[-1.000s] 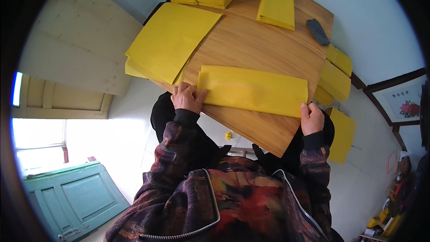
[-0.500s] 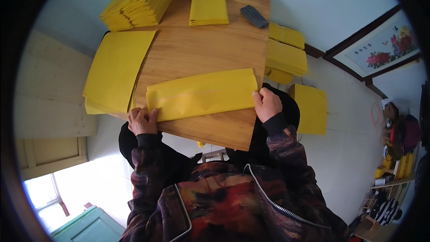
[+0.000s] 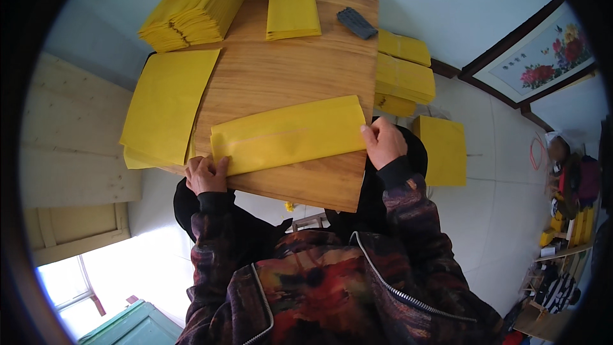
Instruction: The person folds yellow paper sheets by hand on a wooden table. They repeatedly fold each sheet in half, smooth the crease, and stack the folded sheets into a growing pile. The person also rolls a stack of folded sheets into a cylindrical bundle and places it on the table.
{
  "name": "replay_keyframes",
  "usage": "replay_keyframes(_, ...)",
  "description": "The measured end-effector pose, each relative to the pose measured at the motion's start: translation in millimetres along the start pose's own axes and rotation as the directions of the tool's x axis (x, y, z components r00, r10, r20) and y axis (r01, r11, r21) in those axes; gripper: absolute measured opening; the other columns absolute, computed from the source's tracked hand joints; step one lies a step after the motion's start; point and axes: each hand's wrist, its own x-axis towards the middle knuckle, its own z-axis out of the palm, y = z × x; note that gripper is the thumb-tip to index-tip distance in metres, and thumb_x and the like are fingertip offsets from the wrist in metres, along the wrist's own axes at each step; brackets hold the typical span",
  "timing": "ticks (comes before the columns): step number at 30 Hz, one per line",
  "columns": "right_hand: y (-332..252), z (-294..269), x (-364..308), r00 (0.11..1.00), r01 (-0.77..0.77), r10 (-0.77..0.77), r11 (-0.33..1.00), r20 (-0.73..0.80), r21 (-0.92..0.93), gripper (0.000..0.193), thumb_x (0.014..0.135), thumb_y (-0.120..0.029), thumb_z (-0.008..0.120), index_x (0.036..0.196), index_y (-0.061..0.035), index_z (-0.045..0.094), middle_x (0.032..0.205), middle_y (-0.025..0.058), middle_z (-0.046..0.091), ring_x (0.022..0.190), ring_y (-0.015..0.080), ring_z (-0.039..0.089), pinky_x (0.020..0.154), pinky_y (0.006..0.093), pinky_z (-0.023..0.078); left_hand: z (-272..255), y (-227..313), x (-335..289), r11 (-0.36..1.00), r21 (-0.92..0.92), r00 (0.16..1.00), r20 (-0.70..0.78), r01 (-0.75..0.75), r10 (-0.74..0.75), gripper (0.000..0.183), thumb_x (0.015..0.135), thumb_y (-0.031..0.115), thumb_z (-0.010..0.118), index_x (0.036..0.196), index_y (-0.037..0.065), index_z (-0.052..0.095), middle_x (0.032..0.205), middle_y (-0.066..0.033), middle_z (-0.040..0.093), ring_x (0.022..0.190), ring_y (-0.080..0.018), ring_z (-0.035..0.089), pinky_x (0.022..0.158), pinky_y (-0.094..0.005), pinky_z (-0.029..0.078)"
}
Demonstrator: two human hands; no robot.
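A folded yellow paper sheet [image 3: 290, 135] lies as a long strip across the near part of the wooden table [image 3: 287, 73], slightly higher at its right end. My left hand [image 3: 207, 174] is closed on its lower left corner, with the thumb along the end. Its right end is pinched between the thumb and curled fingers of my right hand [image 3: 385, 143], just past the table's right edge. Left of the strip lies a stack of wide, flat yellow sheets [image 3: 169, 105].
Thick folded yellow bundles [image 3: 198, 13] are piled at the far left. A smaller folded stack [image 3: 292, 6] and a dark grey cloth-like piece [image 3: 357, 23] lie at the back. Yellow packs [image 3: 403, 76] and a yellow block [image 3: 440, 150] stand beyond the right edge.
Both hands keep hold of the strip's two ends. The right fingers look slightly more lifted at the edge; otherwise the view has only shifted a little.
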Motion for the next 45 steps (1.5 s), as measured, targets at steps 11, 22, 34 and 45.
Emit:
replay_keyframes(11, -80, 85, -11, 0.782, 0.61, -0.601, 0.793, 0.165, -0.004, 0.052, 0.085, -0.029, 0.064, 0.128, -0.0034, 0.049, 0.137, 0.0106, 0.043, 0.133, 0.0296, 0.034, 0.11, 0.0517, 0.025, 1, 0, 1, 1.0, 0.006, 1.0, -0.004, -0.003, 0.004, 0.034, 0.072, 0.035, 0.078, 0.066, 0.007, 0.059, 0.098, -0.0038, 0.056, 0.101, -0.0288, 0.05, 0.087, -0.0449, 0.037)
replay_keyframes(22, -51, 86, 12, 0.815, 0.562, -0.546, 0.826, 0.192, -0.038, 0.058, 0.086, -0.032, 0.063, 0.133, -0.0024, 0.046, 0.143, 0.0101, 0.038, 0.136, 0.0276, 0.031, 0.111, 0.05, 0.025, -1, 0, 0, 0.999, -0.039, 0.999, -0.02, -0.037, 0.036, 0.033, 0.071, 0.037, 0.076, 0.067, 0.008, 0.061, 0.094, -0.0048, 0.057, 0.1, -0.0297, 0.05, 0.085, -0.0452, 0.038)
replay_keyframes(34, -38, 74, 20, 0.862, 0.495, -0.446, 0.844, 0.239, -0.209, 0.065, 0.089, -0.038, 0.058, 0.143, -0.0097, 0.037, 0.153, 0.0057, 0.03, 0.142, 0.0247, 0.023, 0.114, 0.05, 0.017, -1, -8, -2, 0.987, -0.141, 0.997, -0.033, -0.075, 0.071, 0.021, 0.073, 0.027, 0.072, 0.073, 0.007, 0.067, 0.096, -0.0049, 0.061, 0.097, -0.0301, 0.053, 0.084, -0.0432, 0.041)
replay_keyframes(45, -42, 65, 26, 0.842, 0.485, -0.384, 0.846, 0.378, -0.222, 0.067, 0.093, -0.042, 0.052, 0.149, -0.0132, 0.028, 0.157, 0.0038, 0.02, 0.145, 0.0248, 0.016, 0.116, 0.0479, 0.012, -2, -10, -4, 0.974, -0.202, 0.994, -0.039, -0.107, 0.101, 0.022, 0.073, 0.028, 0.072, 0.071, 0.007, 0.065, 0.093, -0.0041, 0.058, 0.096, -0.0281, 0.051, 0.086, -0.042, 0.038)
